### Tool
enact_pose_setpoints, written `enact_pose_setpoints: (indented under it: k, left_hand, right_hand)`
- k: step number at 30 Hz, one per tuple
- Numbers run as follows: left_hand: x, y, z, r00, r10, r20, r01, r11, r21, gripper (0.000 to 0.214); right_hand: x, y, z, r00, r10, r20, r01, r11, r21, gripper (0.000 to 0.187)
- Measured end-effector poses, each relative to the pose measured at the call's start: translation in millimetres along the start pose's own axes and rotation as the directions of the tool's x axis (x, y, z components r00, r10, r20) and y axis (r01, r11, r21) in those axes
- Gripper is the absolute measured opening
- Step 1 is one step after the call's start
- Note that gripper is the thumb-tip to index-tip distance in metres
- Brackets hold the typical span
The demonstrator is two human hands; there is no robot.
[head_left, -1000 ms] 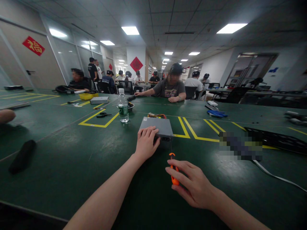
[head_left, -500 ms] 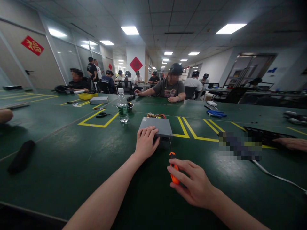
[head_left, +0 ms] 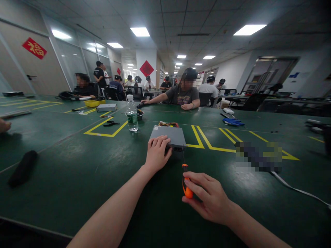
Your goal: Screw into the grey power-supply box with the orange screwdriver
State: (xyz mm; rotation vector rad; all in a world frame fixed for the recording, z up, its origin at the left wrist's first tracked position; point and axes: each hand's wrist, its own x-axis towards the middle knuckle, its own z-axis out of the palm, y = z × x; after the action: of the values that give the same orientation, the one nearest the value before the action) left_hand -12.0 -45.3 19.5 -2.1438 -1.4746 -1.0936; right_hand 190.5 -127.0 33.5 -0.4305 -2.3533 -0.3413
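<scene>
A grey metal computer power supply (head_left: pixel 172 133) lies on the green table, with a bundle of coloured wires (head_left: pixel 167 124) at its far side. My left hand (head_left: pixel 158 153) grips its near left corner, fingers over the top and thumb against the front face. Between the thumb and fingers of my right hand (head_left: pixel 207 194) is a screwdriver (head_left: pixel 188 191) with an orange and black handle. Its thin shaft points away from me and its tip meets the near right corner of the power supply; the exact contact point is too small to make out.
A water bottle (head_left: pixel 132 117) stands left of the power supply, with a bowl (head_left: pixel 140 115) behind it. A black object (head_left: pixel 23 168) lies at left. On the right are a blurred-out dark item (head_left: pixel 258 156) with a white cable and blue gloves (head_left: pixel 233 122). A person (head_left: pixel 184 91) sits opposite.
The screwdriver handle has turned a little in my right fingers, while my left hand stays put. At right, another person's hand and a black panel have left their place.
</scene>
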Motion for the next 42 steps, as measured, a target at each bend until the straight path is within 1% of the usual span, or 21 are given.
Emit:
enact_pose_setpoints:
  k: [2,4,6,8,10,11,15,17,20,23,25,28,30,33,35,36,37,39,41,42]
  left_hand:
    - [0.0,0.0,0.0,1.000,0.000,0.004,0.000,1.000,0.000,0.028]
    - [0.1,0.2,-0.1,1.000,0.001,0.002,-0.002,1.000,0.002,0.028]
    - [0.0,0.3,-0.2,1.000,0.003,-0.002,-0.003,1.000,0.003,0.028]
    - [-0.1,0.4,-0.3,1.000,0.003,-0.001,-0.003,1.000,0.003,0.028]
    - [-0.2,0.3,-0.4,1.000,0.002,0.004,-0.002,1.000,0.001,0.028]
    - [-0.2,0.2,-0.4,1.000,0.001,0.006,-0.001,1.000,-0.001,0.028]
    - [-0.2,-0.1,-0.2,1.000,0.002,0.003,-0.002,1.000,-0.010,0.027]
    - [0.0,-0.2,-0.1,1.000,0.005,-0.001,-0.005,1.000,-0.012,0.027]
    - [0.1,-0.1,0.1,1.000,0.006,-0.005,-0.006,1.000,-0.004,0.027]
    - [0.0,-0.2,0.4,1.000,0.007,-0.006,-0.007,1.000,0.004,0.027]
    - [-0.2,-0.5,0.6,1.000,0.010,-0.006,-0.010,1.000,0.001,0.028]
    - [-0.4,-0.7,1.0,1.000,0.009,-0.007,-0.009,1.000,-0.005,0.028]
    - [-0.4,-0.6,1.3,1.000,0.007,-0.006,-0.007,1.000,-0.003,0.028]
    - [-0.3,-0.7,1.2,1.000,0.009,-0.008,-0.009,1.000,0.001,0.028]
    - [-0.2,-0.8,0.7,1.000,0.012,-0.008,-0.012,1.000,0.000,0.028]
    - [-0.1,-0.8,0.5,1.000,0.012,-0.007,-0.012,1.000,-0.001,0.028]
    - [-0.1,-0.8,0.2,1.000,0.012,-0.004,-0.012,1.000,-0.002,0.027]
    - [0.0,-0.8,-0.2,1.000,0.009,-0.001,-0.010,1.000,-0.003,0.027]
    - [0.1,-0.7,-0.2,1.000,0.007,-0.001,-0.007,1.000,-0.004,0.027]
    - [0.1,-0.6,-0.1,1.000,0.007,-0.002,-0.007,1.000,-0.005,0.027]
  right_hand:
    - [-1.5,0.1,2.3,0.999,0.007,-0.046,-0.006,1.000,0.017,0.023]
    - [-2.0,-0.5,2.8,0.998,0.030,-0.047,-0.028,0.999,0.036,0.023]
    - [-0.7,-1.8,0.8,0.999,0.039,-0.002,-0.039,0.999,0.031,0.025]
    - [1.5,-3.0,-2.2,0.998,0.014,0.064,-0.014,1.000,-0.002,0.028]
    - [3.2,-3.4,-3.7,0.995,-0.018,0.097,0.022,0.999,-0.036,0.029]
    - [3.4,-3.2,-3.4,0.996,-0.026,0.088,0.030,0.999,-0.046,0.028]
    - [0.8,-1.3,2.4,1.000,-0.005,-0.028,0.005,1.000,-0.018,0.020]
    - [-0.2,-1.3,4.2,0.999,0.027,-0.033,-0.027,1.000,0.015,0.021]
    - [1.6,-3.2,2.3,0.997,0.045,0.055,-0.047,0.998,0.031,0.029]
    - [4.2,-4.8,0.0,0.992,0.010,0.126,-0.007,1.000,-0.027,0.030]
    - [3.7,-4.3,1.1,0.996,-0.001,0.093,0.006,0.999,-0.053,0.026]
    - [0.3,-2.3,4.6,1.000,0.017,-0.008,-0.018,1.000,-0.021,0.021]
    - [-0.9,-1.7,5.1,0.999,0.045,-0.022,-0.044,0.999,0.011,0.022]
    - [1.7,-3.0,1.5,0.997,0.043,0.067,-0.044,0.999,0.011,0.031]
    - [4.6,-4.0,-1.1,0.992,0.015,0.123,-0.012,1.000,-0.023,0.032]
    - [5.5,-4.2,-1.5,0.991,0.005,0.130,0.000,0.999,-0.039,0.030]
    - [5.8,-4.0,-1.2,0.993,0.000,0.115,0.005,0.999,-0.049,0.028]
    - [4.5,-2.8,1.0,0.999,0.001,0.050,0.001,0.999,-0.041,0.024]
    - [1.8,-1.3,3.3,1.000,0.020,-0.013,-0.020,1.000,-0.011,0.023]
    - [0.7,-0.9,3.7,0.999,0.035,-0.025,-0.035,0.999,0.007,0.024]
